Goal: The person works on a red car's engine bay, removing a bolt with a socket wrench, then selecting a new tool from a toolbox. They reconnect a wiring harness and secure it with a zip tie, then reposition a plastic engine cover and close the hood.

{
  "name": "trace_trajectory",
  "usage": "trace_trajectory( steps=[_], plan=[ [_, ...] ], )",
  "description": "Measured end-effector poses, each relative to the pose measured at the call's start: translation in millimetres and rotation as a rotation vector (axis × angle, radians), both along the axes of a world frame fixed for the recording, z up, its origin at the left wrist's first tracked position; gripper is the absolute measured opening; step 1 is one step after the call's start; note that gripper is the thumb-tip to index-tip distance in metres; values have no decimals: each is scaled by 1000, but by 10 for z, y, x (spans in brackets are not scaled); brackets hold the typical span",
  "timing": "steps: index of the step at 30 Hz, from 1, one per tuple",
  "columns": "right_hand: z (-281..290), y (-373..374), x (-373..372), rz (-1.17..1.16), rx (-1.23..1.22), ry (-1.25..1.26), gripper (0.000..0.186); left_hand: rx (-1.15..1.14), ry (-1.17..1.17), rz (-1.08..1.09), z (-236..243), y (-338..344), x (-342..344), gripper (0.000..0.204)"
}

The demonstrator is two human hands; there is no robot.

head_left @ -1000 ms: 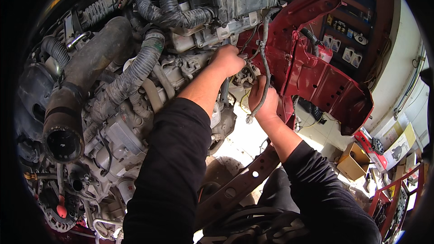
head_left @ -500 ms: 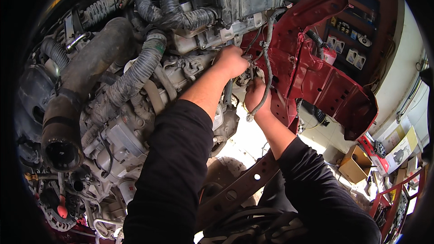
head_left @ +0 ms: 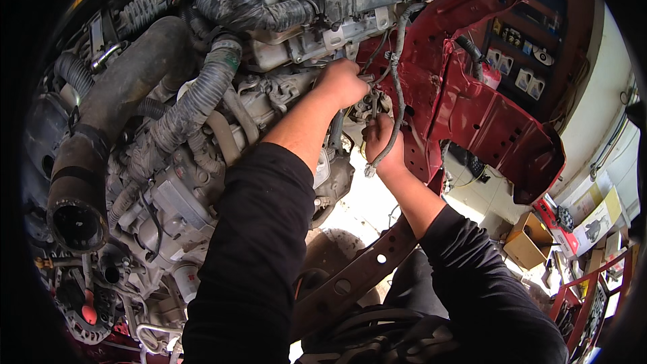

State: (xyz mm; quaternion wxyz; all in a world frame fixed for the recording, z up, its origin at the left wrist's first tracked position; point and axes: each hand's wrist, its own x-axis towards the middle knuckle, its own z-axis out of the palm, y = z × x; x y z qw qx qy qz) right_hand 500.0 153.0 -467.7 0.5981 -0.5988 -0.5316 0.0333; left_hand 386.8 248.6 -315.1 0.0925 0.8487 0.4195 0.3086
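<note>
Closest in, two arms in black fabric sleeves (head_left: 256, 243) reach forward over a dark, reddish metal beam with round holes (head_left: 362, 271). Out past the cuffs, the right hand (head_left: 386, 143) has its fingers curled closed, a slim grey metal piece (head_left: 375, 109) rising from just above the thumb — whether it's gripped can't be told from here. A bendy grey ribbed cable sleeve (head_left: 399, 98) hangs down across the front of that hand, its loose end dangling beside the wrist.

A little farther on, the left hand (head_left: 342, 83) is a tight fist, a short shiny metal stub (head_left: 366, 78) showing just beyond the knuckles; what sits inside the fist is hidden. And here's the centre of the action — a small grey metal assembly (head_left: 366, 105) between the two hands, at the right end of the dusty grey metal engine (head_left: 178, 195).

Left of the arms, a thick black plastic intake pipe (head_left: 131, 81) opens toward the viewer. To the right spreads the dark red metal body panel (head_left: 495, 121). Farther off, an open brown cardboard box (head_left: 524, 246) rests on the floor, and blue wall shelving (head_left: 539, 3) carries bottles at the back.
</note>
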Motion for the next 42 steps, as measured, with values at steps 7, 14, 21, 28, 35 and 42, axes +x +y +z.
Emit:
trace_trajectory(
  steps=[7,14,21,28,35,42],
  plan=[
    [-199,-211,100,12,38,-147,16,-92,96,-15,102,-69,-22,38],
    [-376,-73,110,91,16,-50,17,-108,101,-15,47,-37,-12,36],
    [-381,-104,119,92,28,-67,15,-44,40,3,27,61,-24,34],
    [-370,-134,112,54,17,-85,16,-188,12,7,100,33,-47,29],
    [-454,-78,117,111,-57,66,13,-241,5,20,90,51,-21,29],
    [-370,-132,83,112,-66,148,16,-43,159,38,23,-29,-33,35]
  ],
)
